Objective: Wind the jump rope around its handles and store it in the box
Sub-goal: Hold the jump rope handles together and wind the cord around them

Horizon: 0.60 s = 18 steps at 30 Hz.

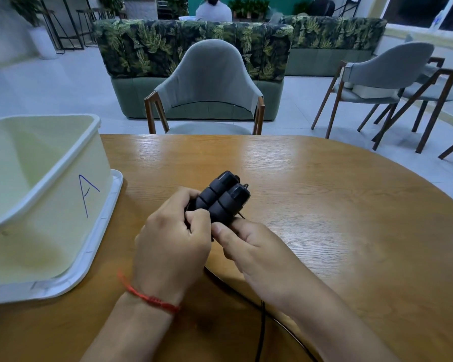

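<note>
The two black jump rope handles [224, 198] lie side by side, their caps pointing away from me, just above the wooden table [338, 210]. My left hand [171, 246] is closed around their near ends from the left. My right hand [256, 253] pinches the right handle's near end with thumb and fingers. The thin black rope [262, 317] trails from under my hands toward the near table edge, between my forearms. The cream plastic box [84, 142], marked with a blue "A", stands open at the left, tilted on its white lid [100, 244].
A grey chair [207, 82] is tucked in at the table's far side. More chairs [385, 74] stand to the right, and a leaf-patterned sofa [154, 45] behind. A person sits in the far background.
</note>
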### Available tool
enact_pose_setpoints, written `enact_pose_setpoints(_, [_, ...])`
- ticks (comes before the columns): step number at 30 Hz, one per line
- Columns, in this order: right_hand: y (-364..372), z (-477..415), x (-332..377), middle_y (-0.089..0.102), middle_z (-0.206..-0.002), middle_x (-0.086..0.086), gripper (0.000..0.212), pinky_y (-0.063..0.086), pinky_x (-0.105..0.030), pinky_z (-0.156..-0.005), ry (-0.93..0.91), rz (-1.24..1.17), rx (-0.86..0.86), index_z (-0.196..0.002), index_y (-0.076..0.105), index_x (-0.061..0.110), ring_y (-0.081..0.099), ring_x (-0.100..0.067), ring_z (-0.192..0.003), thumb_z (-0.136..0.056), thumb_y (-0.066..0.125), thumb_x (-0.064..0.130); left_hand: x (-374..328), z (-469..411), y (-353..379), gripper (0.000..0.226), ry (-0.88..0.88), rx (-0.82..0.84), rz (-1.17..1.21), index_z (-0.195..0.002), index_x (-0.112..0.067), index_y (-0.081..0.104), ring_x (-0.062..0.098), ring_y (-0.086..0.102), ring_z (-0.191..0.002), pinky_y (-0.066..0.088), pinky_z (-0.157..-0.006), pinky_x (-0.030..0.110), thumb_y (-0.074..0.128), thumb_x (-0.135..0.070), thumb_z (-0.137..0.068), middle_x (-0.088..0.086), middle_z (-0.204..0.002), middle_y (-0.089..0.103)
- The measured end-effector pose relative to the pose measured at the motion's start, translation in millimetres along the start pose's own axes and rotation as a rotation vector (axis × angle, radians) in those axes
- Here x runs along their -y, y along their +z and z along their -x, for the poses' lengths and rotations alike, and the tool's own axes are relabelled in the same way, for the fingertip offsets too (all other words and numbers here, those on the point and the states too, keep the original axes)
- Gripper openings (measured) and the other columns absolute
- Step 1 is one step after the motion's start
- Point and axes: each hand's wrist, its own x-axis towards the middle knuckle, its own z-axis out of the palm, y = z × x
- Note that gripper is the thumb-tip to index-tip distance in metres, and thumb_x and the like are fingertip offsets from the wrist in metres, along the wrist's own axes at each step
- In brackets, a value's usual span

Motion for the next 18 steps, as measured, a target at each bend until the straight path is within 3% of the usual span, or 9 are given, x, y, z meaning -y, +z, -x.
enact_pose_setpoints(2, [-0.6, 4.1, 2.4, 0.048, -0.057, 0.012, 0.032, 0.037, -0.033, -0.056, 0.007, 0.063, -0.017, -0.087, 0.072, 0.040, 0.042, -0.006, -0.050, -0.109, 0.054, 0.052, 1.5, -3.2, -2.4, 0.034, -0.001, -0.026, -0.108, -0.105, -0.036, 0.068, 0.014, 0.060, -0.072, 0.043, -0.061, 0.035, 0.040, -0.032, -0.086, -0.014, -0.080, 0.066])
enact_pose_setpoints(3, [-3.8, 8.3, 5.8, 0.044, -0.056, 0.010, 0.032, 0.036, -0.030, -0.052, 0.020, 0.075, -0.009, -0.093, 0.074, 0.032, 0.039, -0.007, -0.047, -0.109, 0.055, 0.051, 3.4, -5.7, -4.6, 0.033, -0.008, -0.043, -0.162, -0.107, -0.036, 0.067, 0.023, 0.059, -0.072, 0.045, -0.063, 0.036, 0.040, -0.032, -0.088, -0.014, -0.083, 0.064])
enact_pose_setpoints(5, [-14.4, 16.4, 12.5, 0.045, -0.053, 0.005, 0.030, 0.034, -0.026, -0.048, 0.009, 0.152, 0.019, -0.099, 0.076, 0.026, 0.039, -0.008, -0.043, -0.108, 0.058, 0.049, 7.5, -10.5, -8.6, 0.031, -0.036, -0.047, -0.245, -0.113, -0.037, 0.067, 0.030, 0.060, -0.078, 0.052, -0.067, 0.040, 0.042, -0.032, -0.094, -0.010, -0.091, 0.065])
enact_pose_setpoints(6, [-20.4, 18.8, 14.3, 0.051, -0.056, -0.001, 0.029, 0.036, -0.033, -0.049, -0.048, 0.222, 0.015, -0.097, 0.076, 0.027, 0.043, -0.011, -0.046, -0.107, 0.059, 0.049, 7.3, -11.6, -9.5, 0.031, -0.044, -0.035, -0.274, -0.115, -0.038, 0.068, 0.030, 0.062, -0.080, 0.055, -0.069, 0.041, 0.044, -0.033, -0.095, -0.008, -0.095, 0.068])
enact_pose_setpoints(8, [-31.6, 18.7, 12.1, 0.065, -0.067, -0.007, 0.028, 0.045, -0.043, -0.057, -0.197, 0.312, -0.058, -0.090, 0.075, 0.026, 0.056, -0.022, -0.058, -0.106, 0.063, 0.047, 2.1, -10.1, -9.7, 0.039, -0.015, 0.020, -0.321, -0.120, -0.044, 0.070, 0.027, 0.067, -0.089, 0.058, -0.074, 0.042, 0.042, -0.040, -0.093, -0.011, -0.101, 0.073])
enact_pose_setpoints(10, [-43.0, 12.4, 3.6, 0.075, -0.074, -0.001, 0.025, 0.058, -0.046, -0.066, -0.282, 0.293, -0.102, -0.090, 0.078, 0.026, 0.069, -0.017, -0.067, -0.104, 0.068, 0.045, -3.2, -5.9, -8.9, 0.045, 0.083, 0.127, -0.364, -0.120, -0.052, 0.070, 0.018, 0.069, -0.096, 0.058, -0.077, 0.039, 0.037, -0.049, -0.091, -0.017, -0.103, 0.074])
enact_pose_setpoints(12, [-54.9, 6.6, -3.4, 0.078, -0.083, 0.002, 0.021, 0.060, -0.052, -0.070, -0.349, 0.292, -0.076, -0.090, 0.081, 0.026, 0.074, -0.019, -0.077, -0.098, 0.074, 0.044, -3.0, -2.4, -10.4, 0.036, 0.244, 0.294, -0.325, -0.107, -0.052, 0.068, 0.009, 0.067, -0.088, 0.054, -0.069, 0.035, 0.035, -0.053, -0.094, -0.019, -0.092, 0.071])
enact_pose_setpoints(15, [-73.2, 5.3, -6.3, 0.065, -0.065, 0.000, 0.021, 0.049, -0.040, -0.056, -0.421, 0.309, -0.050, -0.082, 0.083, 0.024, 0.058, -0.013, -0.060, -0.084, 0.091, 0.043, -3.3, 0.6, -14.8, 0.017, 0.541, 0.534, -0.179, -0.095, -0.041, 0.058, 0.004, 0.057, -0.073, 0.045, -0.060, 0.032, 0.043, -0.047, -0.101, -0.021, -0.077, 0.057])
enact_pose_setpoints(18, [-77.4, 4.4, -13.9, 0.049, -0.054, 0.001, 0.028, 0.034, -0.026, -0.053, -0.294, 0.187, 0.019, -0.076, 0.077, 0.019, 0.042, -0.008, -0.054, -0.077, 0.098, 0.036, -3.8, 0.9, -15.6, 0.013, 0.683, 0.627, -0.070, -0.093, -0.034, 0.062, 0.004, 0.055, -0.071, 0.046, -0.061, 0.032, 0.052, -0.040, -0.100, -0.021, -0.079, 0.053])
